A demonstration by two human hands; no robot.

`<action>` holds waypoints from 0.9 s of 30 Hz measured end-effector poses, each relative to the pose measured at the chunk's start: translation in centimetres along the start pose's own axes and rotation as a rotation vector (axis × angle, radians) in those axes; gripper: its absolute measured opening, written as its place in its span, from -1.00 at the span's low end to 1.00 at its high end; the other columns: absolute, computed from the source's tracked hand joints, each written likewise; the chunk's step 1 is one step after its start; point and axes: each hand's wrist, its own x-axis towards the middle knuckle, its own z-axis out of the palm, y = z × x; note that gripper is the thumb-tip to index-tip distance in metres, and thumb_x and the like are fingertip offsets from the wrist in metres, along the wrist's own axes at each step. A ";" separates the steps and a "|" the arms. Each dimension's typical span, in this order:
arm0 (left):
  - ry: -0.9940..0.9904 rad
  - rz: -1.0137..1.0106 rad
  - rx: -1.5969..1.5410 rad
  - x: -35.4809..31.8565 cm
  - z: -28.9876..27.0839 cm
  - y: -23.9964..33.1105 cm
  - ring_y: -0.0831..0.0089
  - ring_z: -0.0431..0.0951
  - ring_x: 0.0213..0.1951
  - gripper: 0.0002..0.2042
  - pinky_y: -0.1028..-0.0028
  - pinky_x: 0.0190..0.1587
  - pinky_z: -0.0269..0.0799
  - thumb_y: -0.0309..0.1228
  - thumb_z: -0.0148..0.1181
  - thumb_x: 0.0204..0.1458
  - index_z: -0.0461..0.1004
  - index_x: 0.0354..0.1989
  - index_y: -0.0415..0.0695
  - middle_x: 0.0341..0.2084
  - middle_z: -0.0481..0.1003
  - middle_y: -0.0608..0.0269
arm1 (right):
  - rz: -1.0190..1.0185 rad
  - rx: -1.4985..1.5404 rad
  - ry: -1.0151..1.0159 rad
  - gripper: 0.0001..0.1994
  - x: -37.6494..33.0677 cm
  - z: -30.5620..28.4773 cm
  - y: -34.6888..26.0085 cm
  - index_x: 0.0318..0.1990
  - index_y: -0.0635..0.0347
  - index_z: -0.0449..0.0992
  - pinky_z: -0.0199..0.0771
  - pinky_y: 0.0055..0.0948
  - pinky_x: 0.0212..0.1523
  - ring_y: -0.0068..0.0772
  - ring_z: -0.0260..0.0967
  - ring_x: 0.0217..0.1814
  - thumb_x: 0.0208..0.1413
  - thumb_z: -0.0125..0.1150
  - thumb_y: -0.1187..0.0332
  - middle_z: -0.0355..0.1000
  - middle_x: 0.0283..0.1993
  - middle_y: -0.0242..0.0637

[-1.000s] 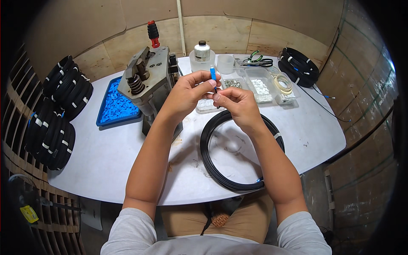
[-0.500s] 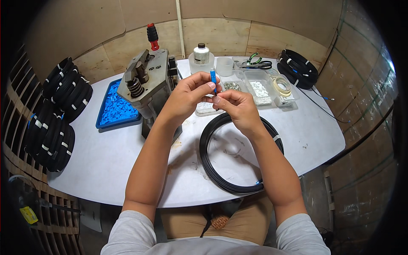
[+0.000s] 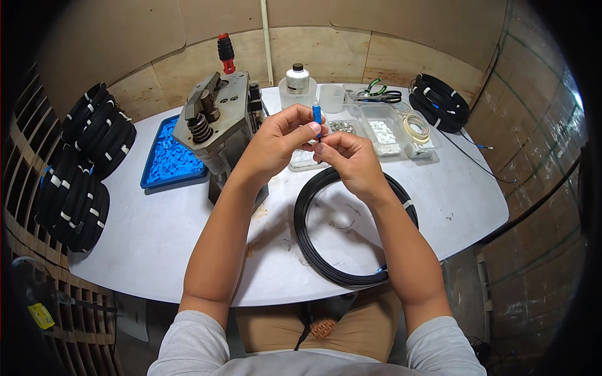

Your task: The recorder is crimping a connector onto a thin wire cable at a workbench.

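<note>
Between the thumb and fingers of my left hand [image 3: 285, 138] is a small blue fibre-optic connector [image 3: 316, 114], held upright with a pale tip on top. Just below it, my right hand [image 3: 351, 160] pinches the black cable [image 3: 320, 139] that runs into the connector's lower end. Both hands are close together above the middle of the table, fingertips nearly touching. Under my right hand and forearm lies a coil of black cable [image 3: 302, 219], bound with white tape; another blue end shows at its lower right. My fingers hide part of the connector and cable.
Left of my hands stands a metal press [image 3: 216, 119] with a red-and-black handle, beside a blue tray [image 3: 147, 182] of blue pieces. Behind are a white bottle [image 3: 298, 80], clear tubs of small parts [image 3: 381, 131], tape rolls [image 3: 416, 127] and scissors [image 3: 385, 96]. Cable coils [image 3: 72, 207] stack at left.
The connector in my left hand has shifted very slightly to the right and down. Both hands keep their grip; everything else stays in place.
</note>
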 end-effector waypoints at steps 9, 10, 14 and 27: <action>0.025 0.091 0.034 0.1 0.3 -0.2 0.57 0.49 -0.24 -0.87 0.46 -0.14 0.44 -0.40 0.19 0.14 0.46 -0.24 -0.19 -0.31 0.53 0.29 | -0.035 0.070 0.048 -0.86 0.0 0.5 -0.1 -0.25 0.32 0.57 0.45 -0.60 -0.19 -0.65 0.42 -0.29 0.16 0.27 0.40 0.54 -0.33 -0.37; 0.036 0.099 0.031 0.1 0.4 -0.3 0.58 0.49 -0.26 -0.87 0.48 -0.16 0.44 -0.40 0.20 0.14 0.46 -0.25 -0.20 -0.32 0.52 0.30 | -0.063 0.070 0.081 -0.86 0.0 0.6 -0.1 -0.25 0.32 0.57 0.45 -0.60 -0.21 -0.66 0.42 -0.31 0.16 0.27 0.40 0.54 -0.34 -0.37; 0.070 0.120 0.050 0.3 0.6 -0.4 0.59 0.49 -0.30 -0.87 0.51 -0.21 0.44 -0.43 0.23 0.11 0.46 -0.26 -0.21 -0.34 0.52 0.30 | -0.082 -0.063 0.127 -0.90 -0.1 0.8 0.2 -0.24 0.28 0.55 0.48 -0.56 -0.19 -0.60 0.44 -0.31 0.19 0.23 0.42 0.52 -0.35 -0.35; 0.108 0.124 0.106 0.3 0.6 -0.8 0.58 0.51 -0.30 -0.82 0.49 -0.17 0.49 -0.40 0.19 0.15 0.44 -0.17 -0.24 -0.35 0.51 0.31 | -0.121 -0.136 0.173 -0.86 -0.1 1.0 0.1 -0.26 0.28 0.57 0.47 -0.57 -0.24 -0.63 0.46 -0.32 0.21 0.20 0.39 0.55 -0.39 -0.34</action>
